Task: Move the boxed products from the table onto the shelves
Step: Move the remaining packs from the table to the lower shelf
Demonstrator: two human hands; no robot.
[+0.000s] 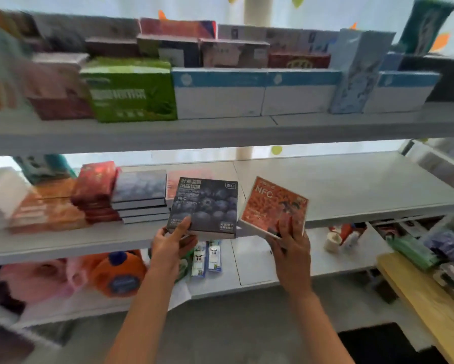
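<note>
1. Risk as I read it: the dark blueberry box (203, 206) is held only at its lower left corner, with its near edge hanging out past the front lip of the middle shelf (352, 185). If it tips on that corner it could drop to the lower shelf (273, 261)
2. Second risk: the orange box (274, 206) is tilted, its left corner just beside the dark box. Pushing both in together, I judge one could nudge the other askew, or knock the stack of matching dark boxes (142, 198) to the left
3. Frame edges are blurred, so I can't judge the depth left behind the boxes
4. Left hand (172, 243), grip: thumb on top of the dark box, fingers curled beneath, clamped on that corner
5. Right hand (290, 245), grip: fingers over the orange box's lower right face, closed on its near edge; thumb hidden
6. Both boxes sit at the middle shelf front, in hand, not set down; the wooden worktop (415, 290) lies well to the right
</note>
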